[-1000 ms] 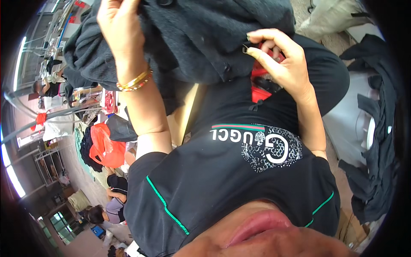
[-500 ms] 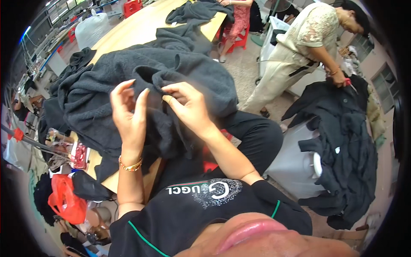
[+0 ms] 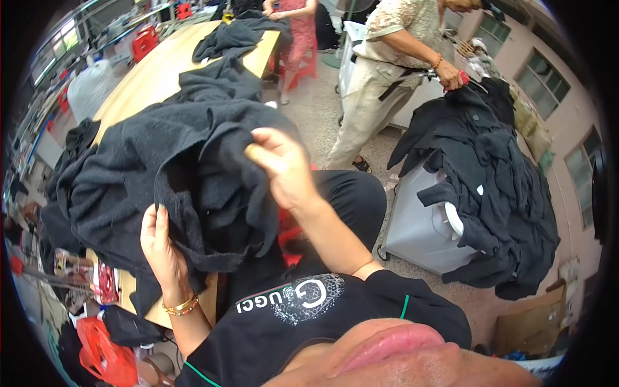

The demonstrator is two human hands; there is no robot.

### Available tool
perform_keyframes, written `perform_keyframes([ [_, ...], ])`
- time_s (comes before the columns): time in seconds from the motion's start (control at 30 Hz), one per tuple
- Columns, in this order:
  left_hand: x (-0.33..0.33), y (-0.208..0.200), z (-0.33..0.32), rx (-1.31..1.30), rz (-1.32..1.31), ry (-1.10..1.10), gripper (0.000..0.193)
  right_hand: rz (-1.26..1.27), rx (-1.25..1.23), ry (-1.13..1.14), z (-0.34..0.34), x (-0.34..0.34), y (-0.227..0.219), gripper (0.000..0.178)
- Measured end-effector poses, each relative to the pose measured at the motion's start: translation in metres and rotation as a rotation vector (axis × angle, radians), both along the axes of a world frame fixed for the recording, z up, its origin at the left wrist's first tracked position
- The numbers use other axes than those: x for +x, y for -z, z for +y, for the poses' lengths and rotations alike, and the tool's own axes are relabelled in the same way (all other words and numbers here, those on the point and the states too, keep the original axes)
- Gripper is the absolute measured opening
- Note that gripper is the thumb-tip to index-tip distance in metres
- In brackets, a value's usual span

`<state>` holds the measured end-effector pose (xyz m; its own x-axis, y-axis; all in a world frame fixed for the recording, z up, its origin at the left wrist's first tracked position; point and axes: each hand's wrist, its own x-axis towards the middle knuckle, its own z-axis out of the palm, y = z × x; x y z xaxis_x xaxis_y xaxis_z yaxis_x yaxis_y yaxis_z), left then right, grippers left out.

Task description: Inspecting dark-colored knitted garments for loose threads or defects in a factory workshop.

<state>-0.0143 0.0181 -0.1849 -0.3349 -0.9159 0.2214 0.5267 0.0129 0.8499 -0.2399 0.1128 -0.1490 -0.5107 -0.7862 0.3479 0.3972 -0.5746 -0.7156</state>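
Observation:
A dark grey woollen garment [image 3: 122, 174] lies bunched over the table edge and hangs toward my lap. My left hand [image 3: 161, 248], with gold bangles at the wrist, pinches the near left edge of an opening in it between thumb and fingers. On the far right side of that opening, my right hand [image 3: 284, 168] grips the cloth with thumb and fingertips; a tan band shows on one finger. Between the two hands the opening gapes, its inside dark. The cloth hides some of the fingertips.
The wooden table [image 3: 132, 97] runs away to the far left, bearing more dark cloth [image 3: 235, 35]. At right a person [image 3: 393, 71] holds red-handled scissors [image 3: 465, 79] over black garments [image 3: 490, 193] heaped on a grey wheeled bin [image 3: 416, 222]. A red bag [image 3: 106, 351] is low at left.
My left hand, open beside the cloth before, has come down and left and taken hold of the edge. The garment's opening is spread wider. The whole view has shifted.

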Motion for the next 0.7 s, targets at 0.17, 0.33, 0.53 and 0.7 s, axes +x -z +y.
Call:
perform_keyframes([
  [0.17, -0.007, -0.040, 0.010, -0.172, 0.085, -0.072, 0.019, 1.253, -0.172, 0.596, 0.043, -0.013, -0.054, 0.020],
  [0.33, -0.041, -0.081, 0.026, -0.429, -0.087, -0.107, 0.012, 1.902, -0.108, 0.316, 0.065, 0.023, -0.070, 0.026],
  [0.53, -0.061, -0.088, 0.025, -0.760, -0.536, 0.294, 0.010, 1.879, -0.383, 0.547, 0.054, 0.016, -0.058, 0.022],
  [0.7, -0.063, -0.070, 0.009, -0.270, -0.304, 0.657, 0.009, 1.723, -0.356, 0.592, 0.038, 0.001, -0.046, 0.029],
])
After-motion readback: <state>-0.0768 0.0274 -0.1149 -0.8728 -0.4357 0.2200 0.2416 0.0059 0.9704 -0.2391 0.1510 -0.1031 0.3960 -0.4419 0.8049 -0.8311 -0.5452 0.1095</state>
